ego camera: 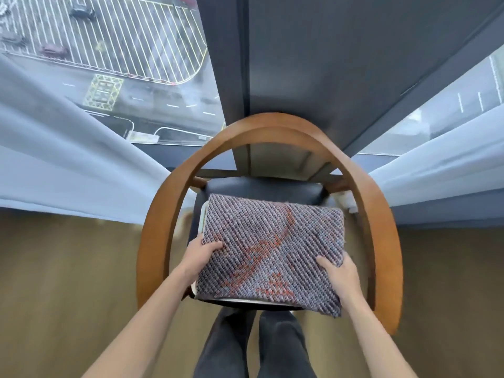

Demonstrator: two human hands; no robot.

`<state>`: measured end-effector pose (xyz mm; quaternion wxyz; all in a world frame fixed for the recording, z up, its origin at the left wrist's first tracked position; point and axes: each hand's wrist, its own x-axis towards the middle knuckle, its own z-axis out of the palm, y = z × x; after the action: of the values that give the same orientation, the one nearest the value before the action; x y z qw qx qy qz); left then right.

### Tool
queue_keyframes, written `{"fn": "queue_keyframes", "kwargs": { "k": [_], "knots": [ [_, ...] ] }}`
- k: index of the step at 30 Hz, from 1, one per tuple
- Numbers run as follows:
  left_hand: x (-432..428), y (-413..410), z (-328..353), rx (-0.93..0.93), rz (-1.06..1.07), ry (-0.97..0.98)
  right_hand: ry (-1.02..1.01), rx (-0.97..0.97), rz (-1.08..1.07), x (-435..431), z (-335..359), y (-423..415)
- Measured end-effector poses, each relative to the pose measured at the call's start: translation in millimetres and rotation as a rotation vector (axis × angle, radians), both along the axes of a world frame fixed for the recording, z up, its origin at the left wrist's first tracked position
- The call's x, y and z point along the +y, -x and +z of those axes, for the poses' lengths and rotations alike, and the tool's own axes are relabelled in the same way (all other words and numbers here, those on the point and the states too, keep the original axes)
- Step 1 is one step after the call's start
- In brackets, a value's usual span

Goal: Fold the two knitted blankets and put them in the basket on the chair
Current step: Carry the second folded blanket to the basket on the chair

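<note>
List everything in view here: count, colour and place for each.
knitted blanket: one in view, purple-grey with an orange-red pattern, folded, on top of the basket
basket: one, white, on the chair seat, only rim slivers show under the blanket
chair: one, brown curved wood with a black seat, centre
curtains: two, pale white, left and right of the chair
pillar: one, dark grey, behind the chair between the window panes
cars: at least three, dark and red, on the street below, upper left
floor: brown wood, around the chair
legs: two, dark trousers, bottom centre
left hand: grips the blanket's left edge
right hand: grips the blanket's right edge
</note>
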<state>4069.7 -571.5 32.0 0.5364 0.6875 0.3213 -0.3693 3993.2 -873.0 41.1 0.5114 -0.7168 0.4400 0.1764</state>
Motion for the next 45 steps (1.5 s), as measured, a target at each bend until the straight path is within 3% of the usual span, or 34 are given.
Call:
{"fn": "queue_keyframes", "kwargs": {
  "k": [5, 7, 10, 12, 14, 17, 19, 27, 34, 38, 41, 45],
  "knots": [
    [17.2, 7.6, -13.6, -0.033, -0.016, -0.069, 0.118, 0.079, 0.069, 19.0, -29.0, -1.4],
    [9.6, 9.3, -11.8, -0.116, -0.115, -0.292, 0.203, 0.097, 0.103, 18.4, -24.8, -1.2],
    [-7.5, 14.3, -1.4, -0.54, -0.345, -0.725, 0.591, -0.093, 0.248, 17.8, -13.9, -0.1],
    [-18.3, 17.1, -3.4, -0.78, -0.596, -0.832, 0.786, -0.31, 0.385, 23.0, -12.2, -4.3],
    [-24.5, 20.9, -18.1, -0.847, -0.822, -0.819, 0.869, -0.422, 0.617, 33.8, -20.7, -9.9],
    [-21.3, 28.9, -55.2, -0.813, -1.059, -0.819, 0.914, -0.357, 0.922, 47.8, -51.6, -11.9],
    [-15.4, 31.7, -80.2, -0.788, -1.111, -0.83, 0.921, -0.287, 1.003, 46.2, -78.5, -8.6],
    [-14.5, 32.0, -165.6, -0.826, -1.137, -0.832, 0.951, -0.249, 1.051, 39.0, -182.1, -3.8],
    [-20.1, 33.2, -133.7, -0.877, -1.047, -0.774, 0.918, -0.324, 0.975, 53.8, -148.3, -3.5],
    [-34.5, 57.3, -127.4, -1.046, -1.138, -0.6, 0.742, -0.527, 1.169, 91.3, -139.5, 9.6],
    [-36.8, 59.8, -145.2, -1.003, -1.288, -0.658, 0.748, -0.405, 1.327, 94.8, -156.8, 3.4],
    [-43.6, 54.1, -146.0, -0.96, -1.292, -0.694, 0.751, -0.366, 1.349, 94.5, -158.0, -4.0]
  ]
}}
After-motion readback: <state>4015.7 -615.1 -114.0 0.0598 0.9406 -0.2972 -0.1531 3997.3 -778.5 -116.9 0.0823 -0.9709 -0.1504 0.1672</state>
